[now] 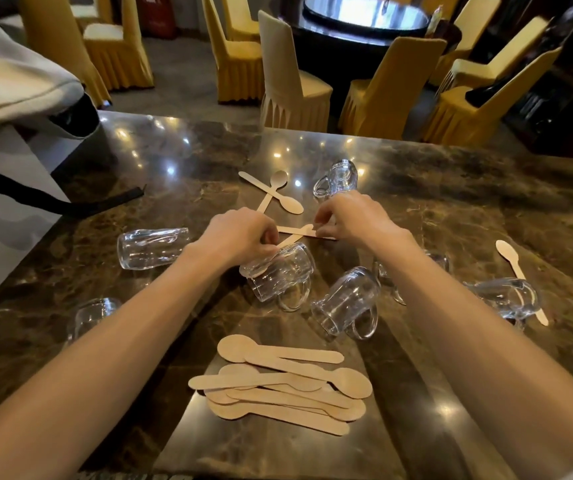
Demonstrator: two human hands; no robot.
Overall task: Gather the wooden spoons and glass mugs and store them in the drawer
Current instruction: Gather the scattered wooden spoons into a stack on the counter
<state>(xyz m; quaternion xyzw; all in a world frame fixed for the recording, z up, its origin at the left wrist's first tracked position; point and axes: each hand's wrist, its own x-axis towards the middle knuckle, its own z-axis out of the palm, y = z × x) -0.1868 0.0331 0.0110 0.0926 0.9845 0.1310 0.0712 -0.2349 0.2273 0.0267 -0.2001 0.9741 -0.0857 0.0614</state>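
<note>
Right at the middle of the marble table [451,188], both hands pinch flat wooden spoons: the right hand [351,216] has its fingertips closed on the handle of one spoon [316,233] lying roughly left to right, its far end hidden under the hand, while the left hand [240,235] has its fingers curled together over a second spoon [288,239] that slants up to the right, its bowl end covered by the knuckles. Just below the left hand a glass mug [280,271] lies on its side, mouth toward the hand, partly masked by it. Another mug [349,301] lies tipped beside it, handle down. Beyond the hands two crossed spoons [273,192] form an X. Nearest the camera a pile of spoons [285,386] lies mostly left to right. At far right one mug [506,296] overlaps a spoon [513,265], blurring its handle. No drawer is in view.
</note>
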